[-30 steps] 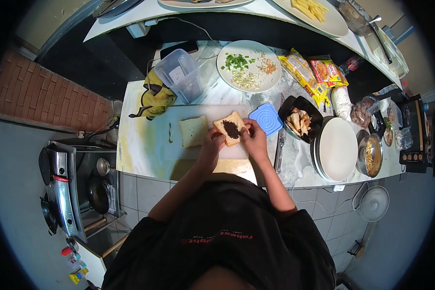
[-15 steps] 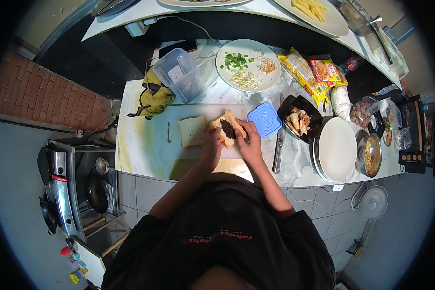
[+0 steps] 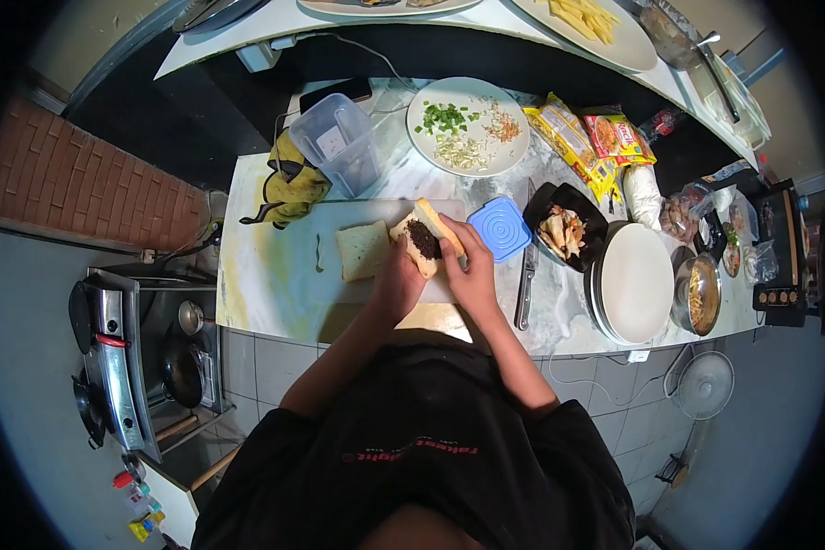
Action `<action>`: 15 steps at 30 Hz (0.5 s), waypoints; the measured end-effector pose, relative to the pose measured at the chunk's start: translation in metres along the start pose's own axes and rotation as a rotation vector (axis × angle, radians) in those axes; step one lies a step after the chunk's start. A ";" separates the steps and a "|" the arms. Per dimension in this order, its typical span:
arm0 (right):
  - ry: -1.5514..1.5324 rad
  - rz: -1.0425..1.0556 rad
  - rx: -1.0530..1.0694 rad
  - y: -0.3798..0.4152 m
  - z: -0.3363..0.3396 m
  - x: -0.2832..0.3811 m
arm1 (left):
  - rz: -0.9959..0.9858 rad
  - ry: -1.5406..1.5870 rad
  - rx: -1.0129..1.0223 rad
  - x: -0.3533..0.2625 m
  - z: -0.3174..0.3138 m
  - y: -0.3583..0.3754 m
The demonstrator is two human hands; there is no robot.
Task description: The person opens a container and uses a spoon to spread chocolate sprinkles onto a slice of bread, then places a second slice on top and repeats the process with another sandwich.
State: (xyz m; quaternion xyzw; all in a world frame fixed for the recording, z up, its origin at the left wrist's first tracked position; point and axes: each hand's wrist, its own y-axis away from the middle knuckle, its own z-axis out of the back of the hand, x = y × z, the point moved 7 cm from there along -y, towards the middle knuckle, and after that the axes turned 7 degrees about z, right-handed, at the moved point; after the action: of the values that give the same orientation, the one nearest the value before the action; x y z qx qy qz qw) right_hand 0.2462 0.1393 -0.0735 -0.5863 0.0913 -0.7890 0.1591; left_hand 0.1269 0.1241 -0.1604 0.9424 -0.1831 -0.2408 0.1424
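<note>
A slice of bread (image 3: 426, 264) with a dark crumbly filling (image 3: 423, 239) on it is partly folded between my two hands. My left hand (image 3: 399, 280) grips its left and lower side. The right edge is held by my right hand (image 3: 472, 266), its fingers along the raised crust. Another bread slice (image 3: 362, 251) lies flat on the pale cutting board (image 3: 275, 275), just left of my left hand. A blue square lid (image 3: 500, 228) is right of my right hand, with a knife (image 3: 526, 293) beyond it.
Behind are a plate of chopped vegetables (image 3: 435, 147), a clear plastic container (image 3: 339, 142) and a yellow-black cloth (image 3: 293, 183). To the right stand a black bowl of food (image 3: 545, 206), stacked white plates (image 3: 637, 284), yellow packets (image 3: 568, 137) and a metal bowl (image 3: 703, 316).
The held bread has tilted and turned, and its right side is folded up more. My left hand has shifted slightly to cup it from below.
</note>
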 end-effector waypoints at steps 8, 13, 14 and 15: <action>-0.013 -0.019 0.047 0.003 0.000 0.013 | -0.032 -0.060 0.043 -0.009 -0.005 0.001; 0.014 0.060 0.087 0.005 -0.004 0.020 | -0.022 -0.032 0.086 -0.020 -0.014 0.007; 0.019 0.083 0.091 0.004 -0.005 0.022 | -0.028 -0.038 0.068 -0.022 -0.016 0.009; 0.019 0.084 0.091 0.004 -0.006 0.021 | -0.035 -0.044 0.050 -0.023 -0.016 0.010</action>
State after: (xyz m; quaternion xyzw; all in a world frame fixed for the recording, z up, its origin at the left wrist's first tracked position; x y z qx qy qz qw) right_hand 0.2355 0.1274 -0.0575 -0.5668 0.0812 -0.7905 0.2176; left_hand 0.1134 0.1281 -0.1340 0.9432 -0.1758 -0.2592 0.1104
